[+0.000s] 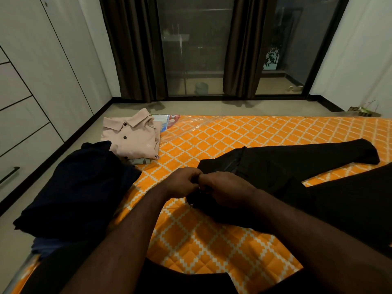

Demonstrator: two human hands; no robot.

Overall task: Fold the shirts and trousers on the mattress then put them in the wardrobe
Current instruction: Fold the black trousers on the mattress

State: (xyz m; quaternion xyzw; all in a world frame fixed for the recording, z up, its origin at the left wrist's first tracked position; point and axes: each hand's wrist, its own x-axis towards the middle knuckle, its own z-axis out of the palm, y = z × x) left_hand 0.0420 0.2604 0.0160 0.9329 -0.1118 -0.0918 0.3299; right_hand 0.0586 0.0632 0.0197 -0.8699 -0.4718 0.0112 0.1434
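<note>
as left hand (182, 183), right hand (228, 193) pinch trousers (297, 162), mattress (233, 134) open beyond

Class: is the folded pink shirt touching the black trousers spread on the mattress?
Apart. The head view shows a bare stretch of orange mattress between the pink shirt and the black trousers; their nearest edges do not meet.

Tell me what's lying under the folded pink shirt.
A grey folded garment peeks out below the near edge of the pink shirt, on the orange mattress. The shirt covers the rest of it, so what kind of garment it is cannot be told.
</note>
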